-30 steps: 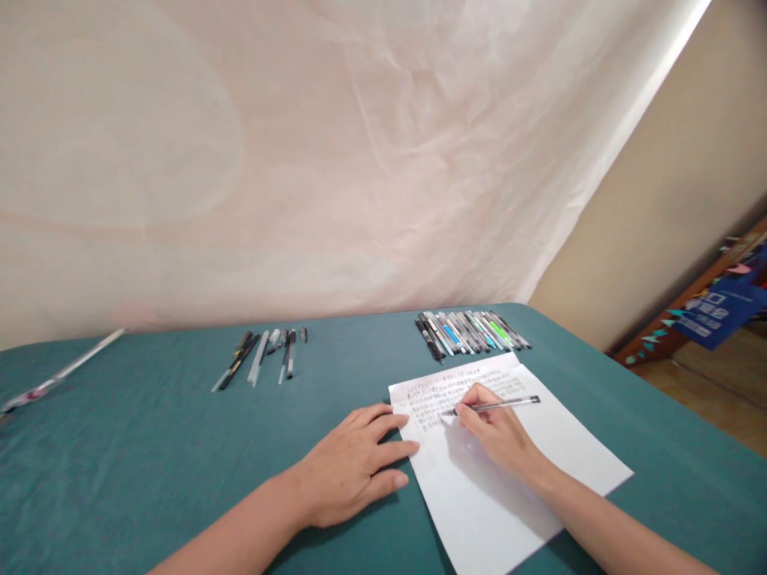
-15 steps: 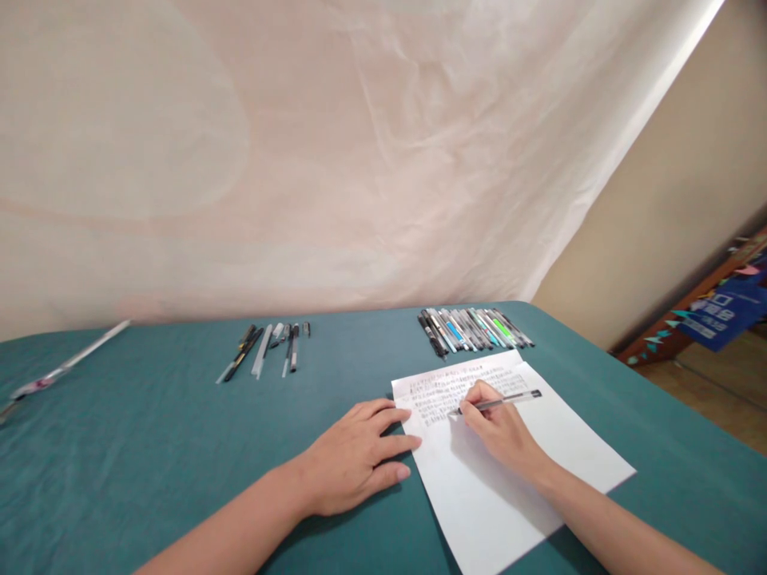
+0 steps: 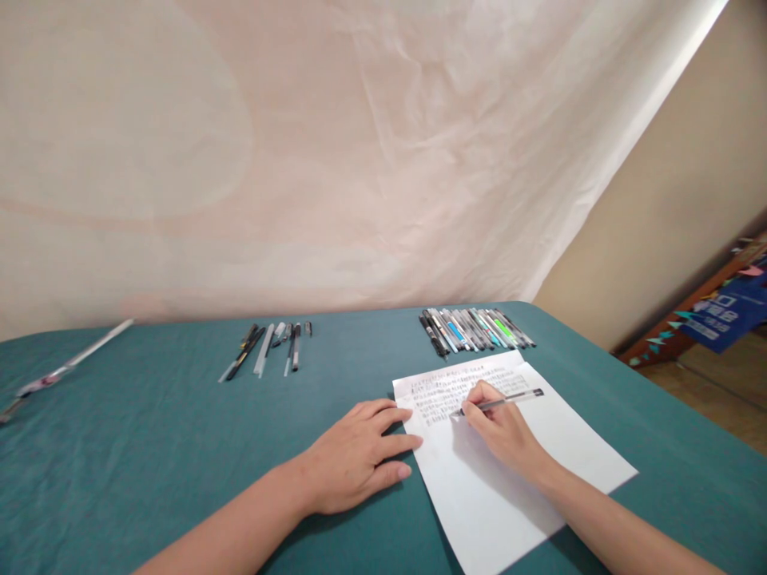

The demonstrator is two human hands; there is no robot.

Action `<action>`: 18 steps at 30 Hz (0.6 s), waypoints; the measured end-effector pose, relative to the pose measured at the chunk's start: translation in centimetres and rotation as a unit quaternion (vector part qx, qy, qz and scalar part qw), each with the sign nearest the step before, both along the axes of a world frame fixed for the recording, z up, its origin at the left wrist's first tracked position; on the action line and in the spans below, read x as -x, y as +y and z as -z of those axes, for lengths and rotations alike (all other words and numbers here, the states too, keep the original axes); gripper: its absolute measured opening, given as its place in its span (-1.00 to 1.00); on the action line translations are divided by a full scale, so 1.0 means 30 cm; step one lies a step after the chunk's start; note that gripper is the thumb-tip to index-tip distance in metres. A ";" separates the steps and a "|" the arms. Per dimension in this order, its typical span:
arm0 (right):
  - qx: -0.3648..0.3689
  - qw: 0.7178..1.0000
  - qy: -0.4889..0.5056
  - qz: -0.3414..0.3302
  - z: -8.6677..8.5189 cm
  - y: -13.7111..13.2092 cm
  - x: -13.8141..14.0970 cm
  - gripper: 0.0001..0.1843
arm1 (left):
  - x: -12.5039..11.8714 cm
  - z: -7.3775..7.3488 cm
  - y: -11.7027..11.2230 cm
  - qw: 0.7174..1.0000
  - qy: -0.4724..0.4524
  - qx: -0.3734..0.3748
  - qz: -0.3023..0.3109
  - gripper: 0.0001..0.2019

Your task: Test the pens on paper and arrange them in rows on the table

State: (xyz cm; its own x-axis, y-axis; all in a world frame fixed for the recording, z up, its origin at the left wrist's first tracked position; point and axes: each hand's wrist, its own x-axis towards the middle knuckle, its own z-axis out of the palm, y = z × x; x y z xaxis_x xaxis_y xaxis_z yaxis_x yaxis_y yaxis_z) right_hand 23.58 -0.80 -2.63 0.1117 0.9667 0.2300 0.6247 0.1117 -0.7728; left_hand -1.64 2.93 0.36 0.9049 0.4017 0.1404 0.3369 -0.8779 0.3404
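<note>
A white sheet of paper [image 3: 479,495] lies slanted on the green tablecloth, its upper part covered with several lines of handwriting. My right hand [image 3: 502,427] rests on the sheet, fingers closed round a clear-barrelled pen [image 3: 520,395] with a dark end. The pen's tip points at the lowest written line. My left hand [image 3: 359,457] lies flat with its fingers spread, fingertips on the paper's left edge, and holds nothing. A second sheet seems to lie under the first at its top edge.
A row of several pens [image 3: 473,330] lies behind the paper. Further left are several loose pens and caps [image 3: 267,347]. A long thin white stick [image 3: 77,359] is at the far left of the green tablecloth [image 3: 180,447]. A pale curtain [image 3: 300,160] hangs behind.
My right hand and the pen have hardly moved along the lowest written line. The whole view has shifted very slightly; my left hand stays at the paper's edge.
</note>
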 end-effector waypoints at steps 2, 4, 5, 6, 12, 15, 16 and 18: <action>-0.004 1.000 0.003 0.005 0.002 0.000 -0.002 -0.84 | 0.000 0.000 -0.001 1.000 0.003 -0.001 0.000 -0.62; -0.004 1.000 0.004 0.015 0.005 0.000 -0.004 -0.83 | 0.000 -0.001 -0.002 1.000 0.004 -0.004 0.000 -0.62; -0.004 1.000 0.004 0.016 0.007 0.000 -0.004 -0.83 | 0.001 -0.001 -0.002 1.000 0.003 -0.005 0.000 -0.62; -0.004 1.000 0.004 0.016 0.008 0.000 -0.004 -0.83 | 0.001 0.000 -0.002 1.000 0.002 -0.005 0.000 -0.62; -0.003 1.000 0.004 0.008 0.011 -0.001 -0.001 -0.84 | 0.000 0.003 -0.001 1.000 -0.004 -0.005 -0.001 -0.62; -0.009 1.000 0.001 0.012 0.012 -0.001 -0.001 -0.84 | 0.000 0.002 -0.001 1.000 -0.004 -0.005 -0.001 -0.62; -0.011 1.000 0.001 0.016 0.012 -0.001 -0.001 -0.84 | 0.000 0.001 -0.001 1.000 -0.006 -0.004 -0.001 -0.63; -0.012 1.000 0.004 0.020 0.013 0.000 -0.002 -0.84 | 0.001 -0.001 -0.001 1.000 -0.008 -0.003 -0.001 -0.63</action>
State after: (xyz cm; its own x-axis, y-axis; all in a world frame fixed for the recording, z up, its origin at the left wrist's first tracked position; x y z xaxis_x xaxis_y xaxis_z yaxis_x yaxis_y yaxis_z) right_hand 23.64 -0.79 -3.01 0.1526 0.9556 0.2522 0.6230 0.1051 -0.7751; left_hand -1.66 2.91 0.39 0.9016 0.4031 0.1571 0.3335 -0.8788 0.3413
